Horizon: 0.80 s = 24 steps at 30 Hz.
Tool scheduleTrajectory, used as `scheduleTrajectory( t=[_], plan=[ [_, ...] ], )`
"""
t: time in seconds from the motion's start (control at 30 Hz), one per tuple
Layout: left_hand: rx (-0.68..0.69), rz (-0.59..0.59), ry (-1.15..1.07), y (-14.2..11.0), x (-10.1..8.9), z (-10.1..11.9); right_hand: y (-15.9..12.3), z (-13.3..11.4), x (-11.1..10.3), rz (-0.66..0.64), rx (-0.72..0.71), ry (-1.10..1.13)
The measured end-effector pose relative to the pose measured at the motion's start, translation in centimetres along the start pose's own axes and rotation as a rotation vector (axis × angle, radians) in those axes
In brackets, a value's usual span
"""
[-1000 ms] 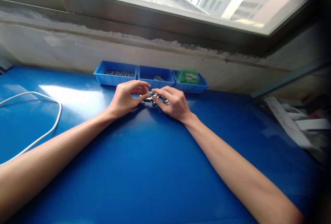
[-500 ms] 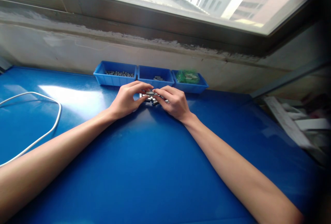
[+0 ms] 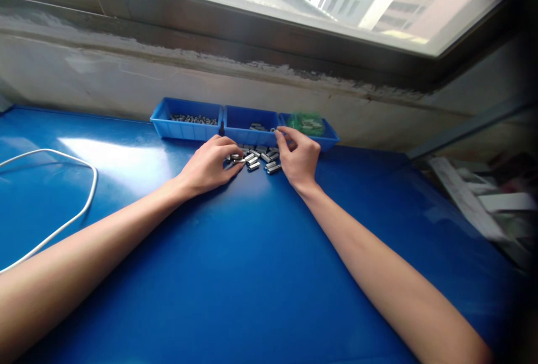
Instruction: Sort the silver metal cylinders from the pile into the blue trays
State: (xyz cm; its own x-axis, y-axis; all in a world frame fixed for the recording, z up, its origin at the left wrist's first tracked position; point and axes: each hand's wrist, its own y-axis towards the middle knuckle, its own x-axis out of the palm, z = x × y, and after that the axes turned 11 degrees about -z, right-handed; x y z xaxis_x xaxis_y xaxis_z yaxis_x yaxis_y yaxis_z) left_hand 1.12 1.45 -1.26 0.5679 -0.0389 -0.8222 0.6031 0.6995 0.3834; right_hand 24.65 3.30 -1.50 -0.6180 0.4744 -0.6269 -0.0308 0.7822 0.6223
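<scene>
My left hand (image 3: 212,163) is at the left end of a loose pile of small oblong metal pieces (image 3: 254,166) on the table. Its thumb and fingers are curled around one metal piece (image 3: 239,161), which is partly hidden. My right hand (image 3: 300,155) is raised at the right side of the pile, by the front rim of the middle blue bin (image 3: 252,136). Between its thumb and index fingertip it pinches another small metal piece (image 3: 273,129), seen nearly end-on. A few grey pieces (image 3: 258,127) lie inside that bin.
The left blue bin (image 3: 185,130) holds many small metal parts (image 3: 193,120). In the right blue bin (image 3: 328,141) lies a green plastic bag (image 3: 306,122). A white cable (image 3: 93,185) loops across the blue table (image 3: 260,274) at left. Behind stand a wall and window.
My hands have parted from holding one metal piece together. The right hand moved up and right with a piece to the middle bin; the left lowered to the pile, which now shows.
</scene>
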Motion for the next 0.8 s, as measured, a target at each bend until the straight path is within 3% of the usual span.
scheduleTrajectory(
  t=[0.17, 0.8],
  plan=[
    [0.03, 0.003, -0.002, 0.0, 0.2, 0.0, -0.1, -0.5, -0.1, -0.083, -0.051, 0.022],
    [-0.045, 0.162, -0.153, -0.4, -0.2, 0.9, -0.3, -1.1, -0.4, -0.093, -0.071, 0.049]
  ],
)
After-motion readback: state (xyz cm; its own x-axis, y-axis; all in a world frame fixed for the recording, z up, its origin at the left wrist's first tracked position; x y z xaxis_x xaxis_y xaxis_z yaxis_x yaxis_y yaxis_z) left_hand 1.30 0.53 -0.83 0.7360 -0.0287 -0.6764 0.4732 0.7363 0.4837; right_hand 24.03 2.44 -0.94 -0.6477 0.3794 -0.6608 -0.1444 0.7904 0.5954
